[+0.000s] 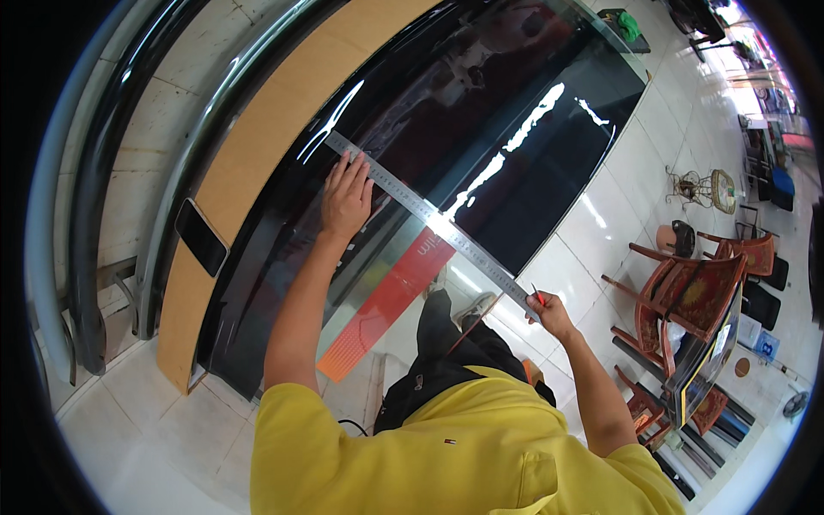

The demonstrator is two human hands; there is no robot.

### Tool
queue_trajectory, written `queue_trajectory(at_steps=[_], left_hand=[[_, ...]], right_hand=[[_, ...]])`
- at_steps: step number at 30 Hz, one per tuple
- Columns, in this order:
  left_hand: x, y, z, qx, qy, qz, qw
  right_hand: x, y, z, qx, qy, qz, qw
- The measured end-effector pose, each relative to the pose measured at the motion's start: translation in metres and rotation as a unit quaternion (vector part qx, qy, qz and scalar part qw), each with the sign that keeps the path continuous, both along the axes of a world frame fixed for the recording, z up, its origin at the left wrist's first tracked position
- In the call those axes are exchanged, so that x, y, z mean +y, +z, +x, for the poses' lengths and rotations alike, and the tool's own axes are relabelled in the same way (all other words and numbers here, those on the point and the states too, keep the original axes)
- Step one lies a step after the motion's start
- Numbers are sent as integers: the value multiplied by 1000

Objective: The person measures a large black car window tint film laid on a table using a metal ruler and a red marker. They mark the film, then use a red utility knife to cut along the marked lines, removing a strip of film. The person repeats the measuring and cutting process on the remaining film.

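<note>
While the left hand (346, 199) presses flat on the metal ruler (429, 219), the right hand (549, 311) pinches a red-handled cutter (538, 297) at its near end.

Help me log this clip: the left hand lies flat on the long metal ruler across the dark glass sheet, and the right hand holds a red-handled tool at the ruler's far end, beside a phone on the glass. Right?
One detail is wrong. The head view shows the phone on the tan board beside the glass sheet, not on it. The left hand does press flat on the ruler, and the right hand holds the red-handled tool at its end.
</note>
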State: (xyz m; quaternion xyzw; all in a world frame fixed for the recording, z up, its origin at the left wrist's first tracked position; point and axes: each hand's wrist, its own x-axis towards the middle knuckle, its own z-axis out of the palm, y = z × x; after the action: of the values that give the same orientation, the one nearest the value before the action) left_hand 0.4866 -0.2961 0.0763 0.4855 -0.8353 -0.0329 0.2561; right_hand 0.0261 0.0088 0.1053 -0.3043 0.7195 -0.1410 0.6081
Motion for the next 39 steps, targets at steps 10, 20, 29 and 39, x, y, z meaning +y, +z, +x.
queue_trajectory(at_steps=[10, 20, 29, 39], left_hand=[[-3, 23, 10, -43, 104, -78, 991], [-35, 47, 85, -289, 298, -33, 909], [-52, 54, 117, -299, 235, -47, 924], [-34, 57, 119, -294, 260, -108, 914]], right_hand=[[2, -3, 3, -10, -23, -8, 1000], [24, 9, -11, -9, -47, -31, 998], [46, 26, -28, 12, -43, -11, 999], [69, 38, -47, 11, -49, -1, 999]])
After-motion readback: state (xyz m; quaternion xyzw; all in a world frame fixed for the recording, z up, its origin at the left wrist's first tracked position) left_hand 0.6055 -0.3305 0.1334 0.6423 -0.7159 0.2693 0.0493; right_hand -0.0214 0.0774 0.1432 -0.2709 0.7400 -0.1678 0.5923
